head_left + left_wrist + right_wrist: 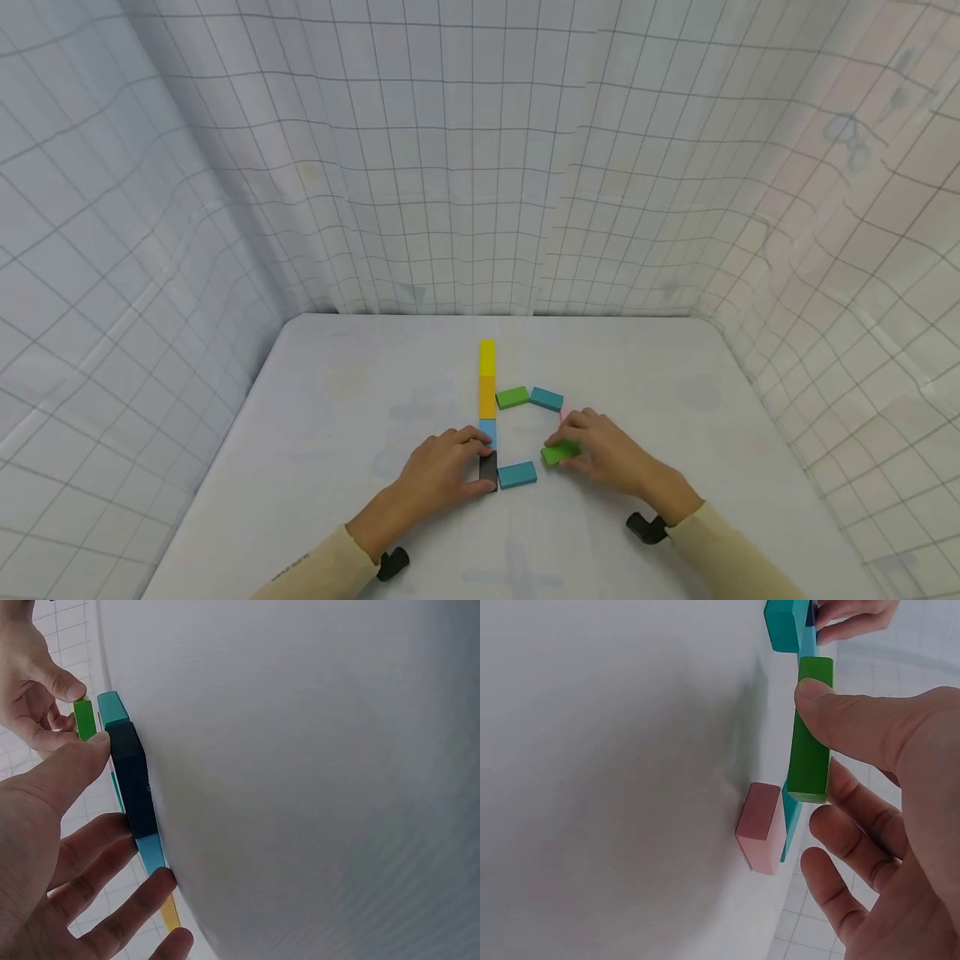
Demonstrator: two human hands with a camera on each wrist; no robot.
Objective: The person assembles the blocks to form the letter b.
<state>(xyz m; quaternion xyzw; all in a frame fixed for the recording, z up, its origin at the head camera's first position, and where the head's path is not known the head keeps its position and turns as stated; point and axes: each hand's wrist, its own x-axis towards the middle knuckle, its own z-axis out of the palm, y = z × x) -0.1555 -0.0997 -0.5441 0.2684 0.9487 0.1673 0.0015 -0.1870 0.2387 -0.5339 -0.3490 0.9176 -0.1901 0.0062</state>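
Observation:
My right hand (603,450) pinches a green block (811,735) between thumb and fingers. That block hangs just above the table, between a pink block (762,825) and a teal block (517,475). With thumb and fingertips at its two ends, my left hand (442,471) holds a black block (133,780) on the table. The black block ends a straight column of a light blue block (487,429), an orange block (487,397) and a yellow block (487,358). In the head view the right fingers mostly hide the pink block.
Another green block (512,397) and a second teal block (546,398) curve rightward from the column toward the pink one. White table (337,400) surrounds the blocks. Gridded white curtains (465,167) hang behind and along both sides.

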